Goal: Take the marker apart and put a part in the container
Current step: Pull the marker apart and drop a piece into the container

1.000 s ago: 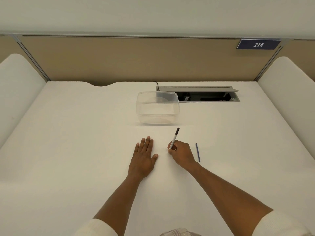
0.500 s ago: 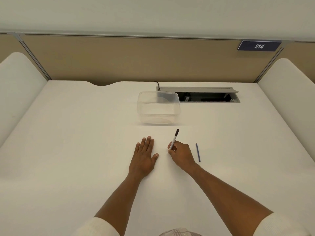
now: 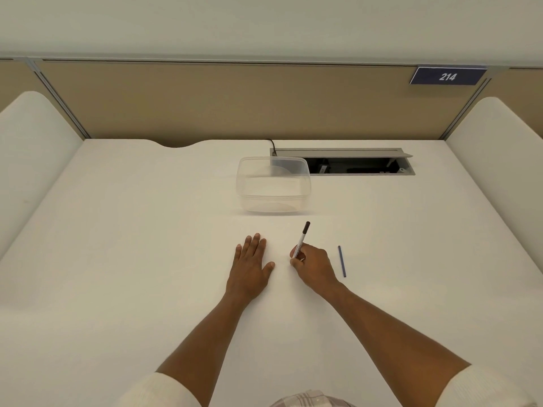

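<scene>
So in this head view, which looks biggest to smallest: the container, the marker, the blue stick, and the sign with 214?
1. Container, clearly the largest.
2. Sign, though it sits farther from the camera, so its true size is unsure.
3. Marker, partly hidden in the right hand.
4. Blue stick, thinnest; its length against the marker's is unsure.

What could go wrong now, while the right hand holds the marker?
1. The right hand grips the marker alone; the left hand lies flat on the table, so pulling it apart may be awkward.
2. The thin blue stick beside the right hand could be knocked away.
3. The clear container looks light and may slide.
</scene>
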